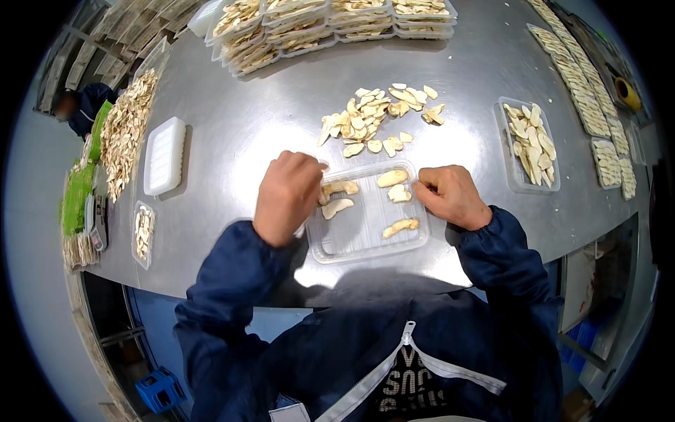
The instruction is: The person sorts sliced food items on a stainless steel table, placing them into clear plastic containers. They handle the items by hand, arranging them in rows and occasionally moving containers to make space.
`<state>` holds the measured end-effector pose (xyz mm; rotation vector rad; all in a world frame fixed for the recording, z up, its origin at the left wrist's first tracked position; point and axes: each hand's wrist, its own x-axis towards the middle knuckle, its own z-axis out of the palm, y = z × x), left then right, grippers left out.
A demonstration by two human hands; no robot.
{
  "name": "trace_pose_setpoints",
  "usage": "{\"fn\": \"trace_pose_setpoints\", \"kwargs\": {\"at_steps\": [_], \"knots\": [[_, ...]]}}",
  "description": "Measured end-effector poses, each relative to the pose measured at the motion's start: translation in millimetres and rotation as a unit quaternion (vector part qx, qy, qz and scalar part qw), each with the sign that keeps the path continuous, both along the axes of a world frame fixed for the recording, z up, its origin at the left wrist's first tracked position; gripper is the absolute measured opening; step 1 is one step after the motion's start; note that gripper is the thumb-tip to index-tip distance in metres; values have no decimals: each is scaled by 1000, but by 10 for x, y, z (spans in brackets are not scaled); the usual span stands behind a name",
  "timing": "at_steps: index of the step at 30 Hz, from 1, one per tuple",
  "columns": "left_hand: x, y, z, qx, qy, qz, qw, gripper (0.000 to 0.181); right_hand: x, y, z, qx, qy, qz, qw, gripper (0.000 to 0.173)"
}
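Note:
A clear plastic tray (364, 245) lies in front of me on the steel table, with several pale dried slices, perhaps mushroom, spread inside. My left hand (290, 195) is over the tray's left edge, fingers curled; a brownish slice (340, 188) lies beside its fingertips, and whether it grips anything is hidden. At the right rim is my right hand (448, 195), its fingers curled near the tray's upper right corner; what is between them cannot be seen. Just beyond the tray, a loose heap of slices (364, 118) rests on the table.
Stacked filled trays (337, 37) stand at the far edge. A filled tray (551, 182) is on the right, with rows of slices (580, 89) beyond. At left are white empty trays (164, 155), a small filled tray (143, 232) and a big slice pile (124, 132). Another person (87, 108) is behind it.

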<state>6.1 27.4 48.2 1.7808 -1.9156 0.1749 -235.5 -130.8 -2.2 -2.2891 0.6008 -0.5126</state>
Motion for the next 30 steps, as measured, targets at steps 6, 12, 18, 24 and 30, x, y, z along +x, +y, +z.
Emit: {"fn": "trace_pose_setpoints", "kwargs": {"at_steps": [6, 12, 18, 24, 30], "knots": [[544, -728, -194, 51, 83, -13, 995, 22, 1, -36, 18, 23, -27, -28, 999, 26], [587, -944, -312, 145, 80, -17, 986, 24, 127, -324, 151, -139, -121, -79, 980, 10], [573, -936, -381, 139, 205, 24, 969, 17, 743, -568, 24, -280, -41, -46, 958, 11], [701, -676, -269, 55, 220, 27, 974, 16, 968, -713, -158, -344, -22, -81, 935, 9], [267, 128, 102, 203, 232, 29, 951, 15, 614, -431, 180, -129, -37, -11, 991, 16]]}}
